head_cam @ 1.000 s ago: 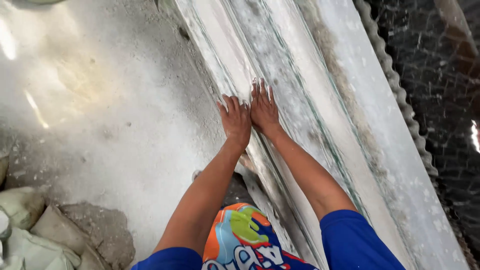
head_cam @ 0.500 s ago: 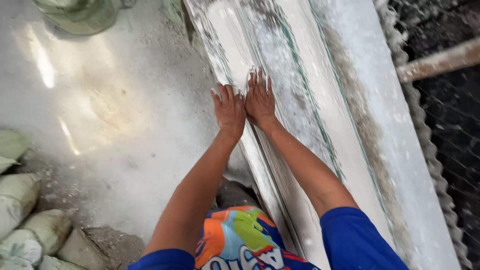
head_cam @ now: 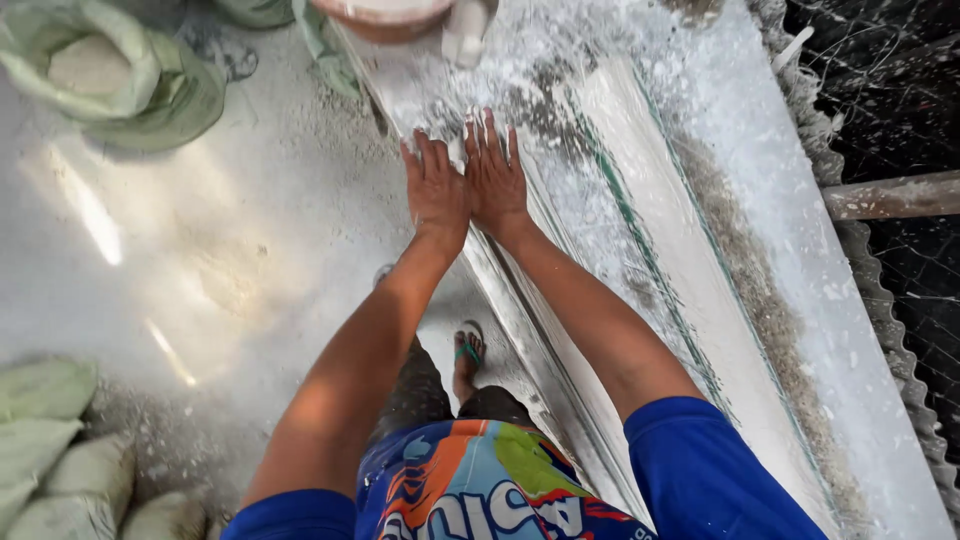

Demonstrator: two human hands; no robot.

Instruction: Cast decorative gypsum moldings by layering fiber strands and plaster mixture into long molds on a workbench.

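Observation:
My left hand (head_cam: 435, 185) and my right hand (head_cam: 495, 175) lie flat side by side, palms down and fingers spread, on a long white plaster strip (head_cam: 545, 330) that runs along the edge of a dusty workbench (head_cam: 790, 260). Neither hand holds anything. A second long white strip (head_cam: 660, 230) with a green edge line lies parallel to the right. White powder covers the bench around the hands.
A reddish basin (head_cam: 385, 15) and a white container (head_cam: 465, 30) stand at the bench's far end. An open green sack (head_cam: 110, 75) of powder sits on the floor at upper left; filled sacks (head_cam: 60, 450) lie at lower left. Wire mesh (head_cam: 900, 100) lines the right side.
Both hands have slid together farther along the strip toward the far end, and the view has followed them, bringing the basin and open sack into sight.

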